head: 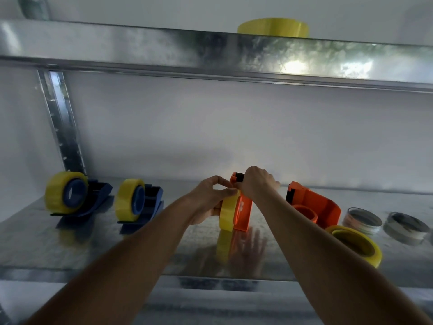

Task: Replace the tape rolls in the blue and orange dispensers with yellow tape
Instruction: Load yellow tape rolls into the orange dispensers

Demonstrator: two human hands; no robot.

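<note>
Two blue dispensers stand at the left of the metal shelf, the far-left one [93,195] and its neighbour [150,202], each carrying a yellow tape roll. At the centre stands an orange dispenser [243,212] with a yellow roll [228,214] on it. My left hand [208,198] grips that roll and pinches the tape end at its top. My right hand [257,184] is closed over the dispenser's top by the cutter. A second orange dispenser [314,205] lies to the right with a bare orange hub. A loose yellow roll [356,245] lies in front of it.
Two used grey-white rolls lie at the far right, one [362,220] beside the other [405,228]. Another yellow roll [273,28] sits on the upper shelf [140,50]. A perforated metal upright [63,123] stands behind the blue dispensers. The shelf's front edge [210,280] runs below my arms.
</note>
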